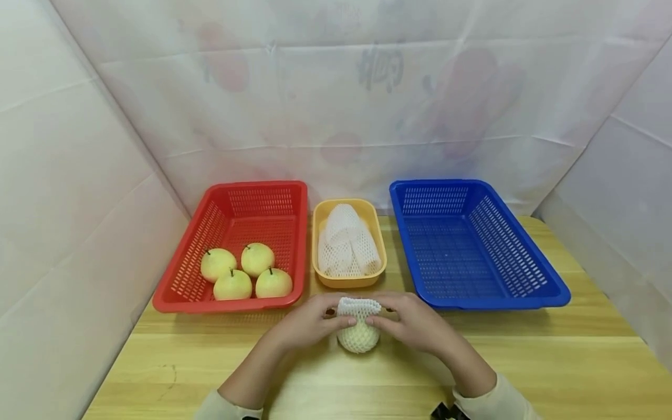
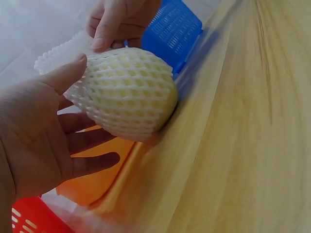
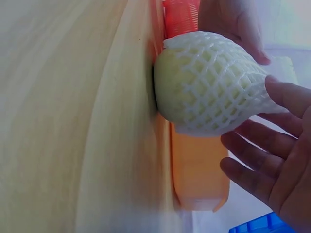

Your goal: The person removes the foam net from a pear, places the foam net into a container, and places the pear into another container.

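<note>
A pale yellow pear [image 3: 167, 87] sits on the table in front of me, inside a white foam net [image 1: 359, 307]. The net covers most of the fruit, while its bottom shows bare in both wrist views. Above the pear the loose end of the net stands up. My left hand [image 1: 313, 319] pinches the net's upper part from the left, thumb in front and fingers behind. From the other side my right hand [image 1: 412, 319] pinches it likewise, thumb toward the middle. In the wrist views the lower fingers of each hand are spread off the net.
At the left, a red basket [image 1: 231, 305] holds several bare pears [image 1: 233, 284]. A small yellow-orange tub [image 1: 349, 282] with more white foam nets [image 1: 343, 239] stands behind my hands. On the right is a blue basket [image 1: 451, 256]. White cloth walls [image 1: 336, 116] enclose the wooden table [image 1: 336, 391].
</note>
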